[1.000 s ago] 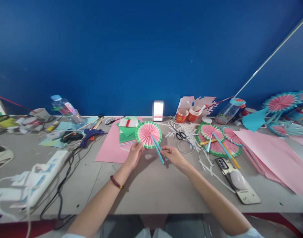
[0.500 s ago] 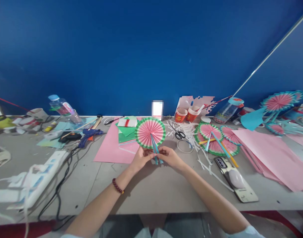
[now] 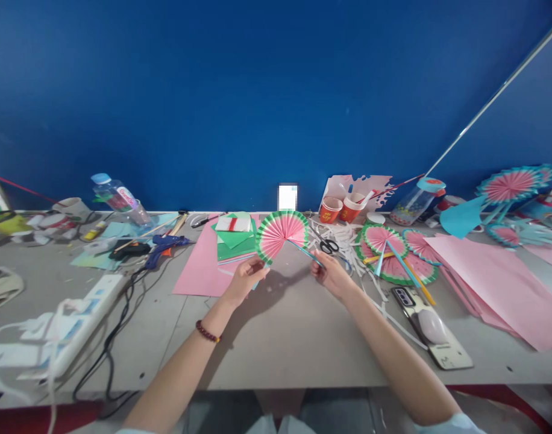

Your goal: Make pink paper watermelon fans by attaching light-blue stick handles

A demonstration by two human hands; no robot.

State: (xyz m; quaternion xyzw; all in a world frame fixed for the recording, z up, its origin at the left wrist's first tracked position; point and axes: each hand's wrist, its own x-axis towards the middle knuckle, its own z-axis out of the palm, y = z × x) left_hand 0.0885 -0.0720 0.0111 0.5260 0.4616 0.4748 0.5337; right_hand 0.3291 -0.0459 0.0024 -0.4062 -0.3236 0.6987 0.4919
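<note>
A pink pleated paper fan (image 3: 281, 232) with a green-and-white rim is held above the grey table (image 3: 276, 343), spread to about a half circle. My left hand (image 3: 245, 278) pinches one blue stick at the fan's lower left. My right hand (image 3: 331, 274) grips the other blue stick (image 3: 305, 250), pulled out to the right. A red bead bracelet (image 3: 207, 332) is on my left wrist.
Pink paper sheet (image 3: 199, 268) and green sheets (image 3: 233, 244) lie behind the hands. Scissors (image 3: 329, 245), white paper strips, red cups (image 3: 341, 210), finished fans (image 3: 396, 253), a phone (image 3: 432, 328), more pink sheets (image 3: 502, 283) at right. Glue gun (image 3: 165, 244), power strip (image 3: 77, 316), bottle (image 3: 117, 196) at left.
The two sticks, held together under a full round fan half a second ago, have been pulled apart; the fan has folded to roughly a half circle and my right hand moved right.
</note>
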